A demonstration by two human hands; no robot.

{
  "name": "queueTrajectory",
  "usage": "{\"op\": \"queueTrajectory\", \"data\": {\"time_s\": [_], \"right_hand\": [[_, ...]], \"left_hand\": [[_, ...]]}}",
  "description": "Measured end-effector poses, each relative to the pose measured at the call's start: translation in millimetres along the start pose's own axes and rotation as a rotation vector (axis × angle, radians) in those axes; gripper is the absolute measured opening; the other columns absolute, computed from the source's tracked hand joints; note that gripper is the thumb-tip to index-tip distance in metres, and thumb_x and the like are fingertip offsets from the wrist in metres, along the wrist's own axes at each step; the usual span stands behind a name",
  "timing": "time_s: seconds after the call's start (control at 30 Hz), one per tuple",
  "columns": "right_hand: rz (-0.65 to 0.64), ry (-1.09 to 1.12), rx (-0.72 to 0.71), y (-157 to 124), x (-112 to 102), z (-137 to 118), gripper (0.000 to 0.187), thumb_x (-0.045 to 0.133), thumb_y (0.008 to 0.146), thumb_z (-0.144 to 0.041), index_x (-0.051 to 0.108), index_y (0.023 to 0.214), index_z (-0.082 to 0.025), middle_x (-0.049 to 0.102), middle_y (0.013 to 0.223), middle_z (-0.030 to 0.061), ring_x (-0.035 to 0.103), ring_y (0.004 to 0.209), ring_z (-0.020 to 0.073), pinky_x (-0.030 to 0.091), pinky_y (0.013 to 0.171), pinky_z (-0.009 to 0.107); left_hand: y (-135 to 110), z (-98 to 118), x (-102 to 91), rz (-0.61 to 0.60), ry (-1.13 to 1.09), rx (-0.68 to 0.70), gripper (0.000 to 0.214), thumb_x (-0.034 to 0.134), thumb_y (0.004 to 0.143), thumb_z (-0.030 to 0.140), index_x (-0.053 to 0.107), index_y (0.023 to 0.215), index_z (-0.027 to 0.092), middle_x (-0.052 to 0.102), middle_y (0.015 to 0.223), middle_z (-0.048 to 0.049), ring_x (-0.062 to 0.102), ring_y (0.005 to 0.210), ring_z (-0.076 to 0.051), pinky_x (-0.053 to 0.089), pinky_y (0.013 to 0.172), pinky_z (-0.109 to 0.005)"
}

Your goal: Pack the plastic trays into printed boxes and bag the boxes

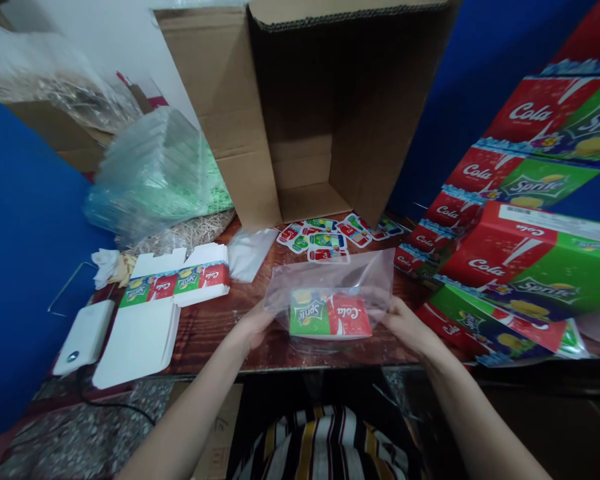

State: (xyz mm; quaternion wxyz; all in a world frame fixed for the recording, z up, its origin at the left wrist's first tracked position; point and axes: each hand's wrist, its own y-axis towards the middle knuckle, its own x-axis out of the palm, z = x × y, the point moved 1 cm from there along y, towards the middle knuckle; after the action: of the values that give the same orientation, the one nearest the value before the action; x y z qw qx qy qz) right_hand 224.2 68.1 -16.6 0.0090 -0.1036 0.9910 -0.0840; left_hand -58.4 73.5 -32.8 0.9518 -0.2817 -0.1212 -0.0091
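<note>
Near the front edge of the table a clear plastic bag (pixel 330 277) is held out flat between my two hands. Inside or under its film lies a small box printed Sprite and Cola (pixel 330 313), green on one half and red on the other. My left hand (pixel 256 325) grips the bag's left side, its fingers partly behind the film. At the right side my right hand (pixel 399 320) pinches the bag in the same way. Behind the bag, several bottle-shaped Cola and Sprite stickers (pixel 327 240) lie loosely spread.
A tall cardboard box (pixel 305 153) stands open at the back. Stacked Cola and Sprite boxes (pixel 510 267) rise on the right. Flat unfolded cartons (pixel 140 333), a white device (pixel 84 337) with a cable and clear bags (pixel 253 250) sit left. Wrapped green filler (pixel 160 180) lies behind them.
</note>
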Motion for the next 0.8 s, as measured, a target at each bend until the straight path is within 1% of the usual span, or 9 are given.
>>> {"op": "queueTrajectory", "data": {"time_s": [0.13, 0.3, 0.4, 0.5, 0.57, 0.63, 0.67, 0.73, 0.8], "right_hand": [[0.034, -0.002, -0.033, 1, 2, 6, 0.044, 0.075, 0.068, -0.037, 0.066, 0.108, -0.021, 0.071, 0.107, 0.0068, 0.064, 0.106, 0.0261, 0.050, 0.094, 0.040], [0.180, -0.114, -0.215, 0, 10, 29, 0.040, 0.070, 0.075, -0.041, 0.065, 0.111, -0.022, 0.066, 0.117, 0.0068, 0.057, 0.117, 0.0268, 0.039, 0.107, 0.044], [0.257, -0.070, -0.245, -11, 15, 47, 0.037, 0.063, 0.084, -0.044, 0.061, 0.116, -0.024, 0.061, 0.126, 0.0065, 0.054, 0.121, 0.0249, 0.035, 0.110, 0.042], [0.200, 0.055, -0.187, -25, 17, 62, 0.041, 0.064, 0.085, -0.044, 0.055, 0.121, -0.026, 0.061, 0.126, 0.0061, 0.057, 0.117, 0.0237, 0.042, 0.105, 0.039], [0.185, 0.091, -0.172, -30, 17, 68, 0.047, 0.069, 0.081, -0.042, 0.053, 0.122, -0.026, 0.064, 0.120, 0.0062, 0.062, 0.108, 0.0228, 0.047, 0.098, 0.037], [0.226, 0.050, -0.212, -32, 17, 72, 0.048, 0.071, 0.078, -0.039, 0.052, 0.120, -0.026, 0.066, 0.113, 0.0065, 0.064, 0.101, 0.0222, 0.049, 0.094, 0.036], [0.243, 0.005, -0.241, -32, 17, 73, 0.046, 0.071, 0.078, -0.036, 0.052, 0.119, -0.025, 0.066, 0.111, 0.0069, 0.064, 0.100, 0.0221, 0.049, 0.093, 0.036], [0.248, -0.109, -0.280, -30, 19, 75, 0.043, 0.066, 0.079, -0.028, 0.052, 0.119, -0.024, 0.065, 0.112, 0.0075, 0.063, 0.103, 0.0226, 0.048, 0.094, 0.037], [0.254, -0.256, -0.255, -28, 21, 79, 0.042, 0.060, 0.078, -0.021, 0.052, 0.118, -0.023, 0.066, 0.108, 0.0073, 0.062, 0.103, 0.0242, 0.048, 0.094, 0.039]], "left_hand": [[-1, -10, -4.5, -0.060, 0.005, -0.029, 0.034, 0.083, 0.064, 0.037, 0.073, 0.091, 0.019, 0.076, 0.088, -0.0064, 0.069, 0.078, -0.020, 0.053, 0.078, -0.034], [-2, -26, -8.5, -0.045, 0.038, 0.086, 0.035, 0.080, 0.068, 0.043, 0.074, 0.092, 0.019, 0.075, 0.097, -0.0081, 0.066, 0.100, -0.024, 0.043, 0.101, -0.042], [-8, -34, -16.8, -0.103, 0.056, 0.145, 0.036, 0.082, 0.067, 0.038, 0.073, 0.096, 0.020, 0.074, 0.104, -0.0088, 0.062, 0.109, -0.026, 0.036, 0.107, -0.045], [-12, -38, -25.7, -0.221, 0.183, 0.258, 0.037, 0.083, 0.066, 0.028, 0.071, 0.101, 0.021, 0.072, 0.106, -0.0086, 0.062, 0.108, -0.025, 0.040, 0.105, -0.042], [-11, -40, -28.8, -0.265, 0.315, 0.310, 0.031, 0.080, 0.067, 0.024, 0.070, 0.096, 0.019, 0.073, 0.099, -0.0080, 0.064, 0.098, -0.024, 0.045, 0.097, -0.040], [-8, -42, -28.5, -0.276, 0.440, 0.304, 0.016, 0.073, 0.071, 0.024, 0.070, 0.086, 0.017, 0.072, 0.086, -0.0065, 0.065, 0.083, -0.022, 0.048, 0.089, -0.039], [-6, -44, -27.0, -0.260, 0.490, 0.304, 0.011, 0.070, 0.072, 0.024, 0.069, 0.080, 0.017, 0.072, 0.080, -0.0057, 0.065, 0.079, -0.022, 0.049, 0.087, -0.039], [-4, -48, -22.3, -0.160, 0.547, 0.318, 0.003, 0.069, 0.068, 0.020, 0.068, 0.070, 0.018, 0.070, 0.072, -0.0047, 0.065, 0.078, -0.025, 0.047, 0.088, -0.040], [-4, -52, -16.6, -0.012, 0.536, 0.339, 0.009, 0.072, 0.059, 0.015, 0.066, 0.062, 0.021, 0.069, 0.068, -0.0050, 0.066, 0.086, -0.030, 0.044, 0.094, -0.043]]}}
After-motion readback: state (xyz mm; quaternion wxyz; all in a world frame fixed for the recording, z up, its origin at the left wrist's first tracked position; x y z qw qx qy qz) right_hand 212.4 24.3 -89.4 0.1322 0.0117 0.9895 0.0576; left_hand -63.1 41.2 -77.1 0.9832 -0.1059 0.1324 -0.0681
